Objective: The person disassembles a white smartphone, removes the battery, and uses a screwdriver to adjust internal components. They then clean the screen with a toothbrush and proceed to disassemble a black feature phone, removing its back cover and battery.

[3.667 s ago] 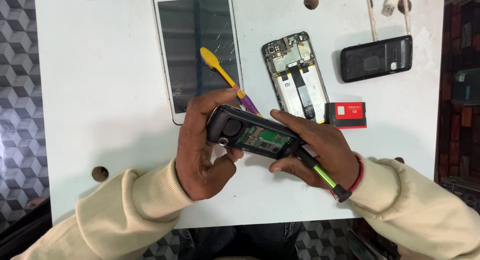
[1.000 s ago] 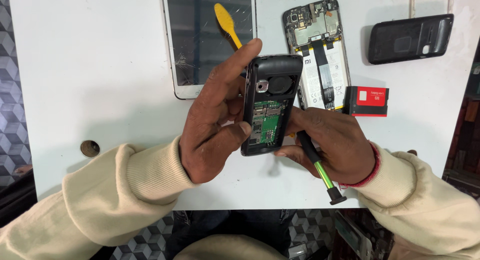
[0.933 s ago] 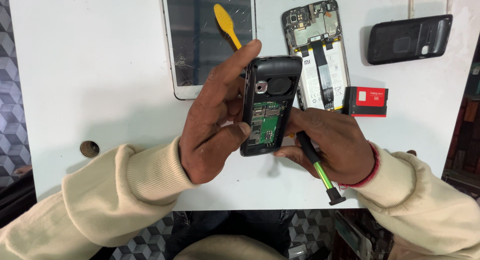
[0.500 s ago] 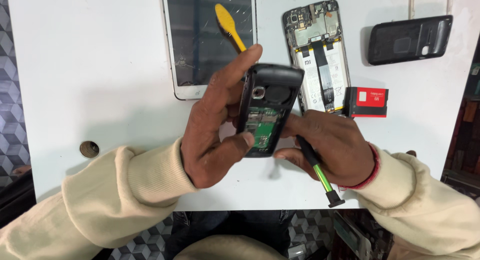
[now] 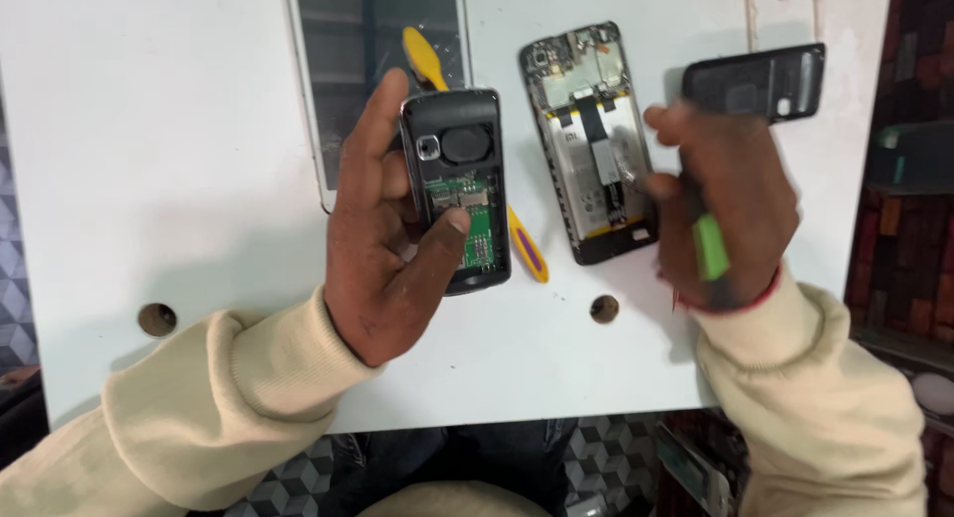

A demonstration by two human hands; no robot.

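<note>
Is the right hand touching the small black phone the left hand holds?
Apart. In the head view the right hand hovers over the opened smartphone, with bare table between it and the small black phone in the left hand.

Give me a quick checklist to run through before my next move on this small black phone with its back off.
1. Left hand grips the small black phone with exposed green circuit board: ok, fingers wrap its side and the thumb rests on the board.
2. Right hand holds the green-handled screwdriver: ok, though its tip is hidden.
3. Screwdriver tip on the phone: not ok, the right hand is off to the side, above the opened smartphone with bare internals.
4. Yellow plastic pry tool within reach: ok, it lies on the white table partly under the phone.
5. Screws left in the phone: cannot tell.
</note>
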